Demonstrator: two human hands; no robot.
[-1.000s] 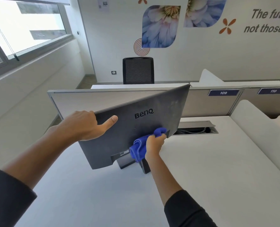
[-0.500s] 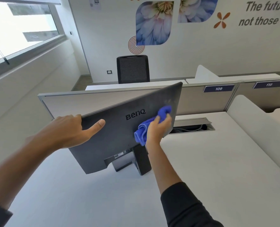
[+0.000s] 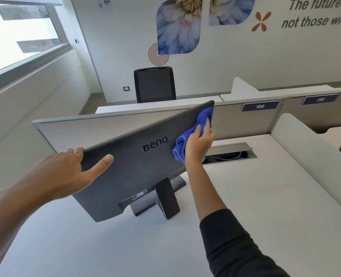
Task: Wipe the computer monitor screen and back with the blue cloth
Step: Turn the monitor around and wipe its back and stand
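Observation:
A dark grey BenQ monitor stands on its stand on the white desk, its back turned to me and tilted; the screen side is hidden. My left hand grips the monitor's upper left edge, thumb lying on the back panel and fingers curled over the rim. My right hand holds a bunched blue cloth and presses it against the back panel near the upper right corner.
The white desk has an open cable slot just right of the monitor. A grey partition runs behind, with labels 109 and 110. A curved white divider borders the right. A black chair stands beyond.
My right hand has swept the cloth up the back panel, from near the stand toward the upper right corner. My left hand keeps its grip on the upper left edge.

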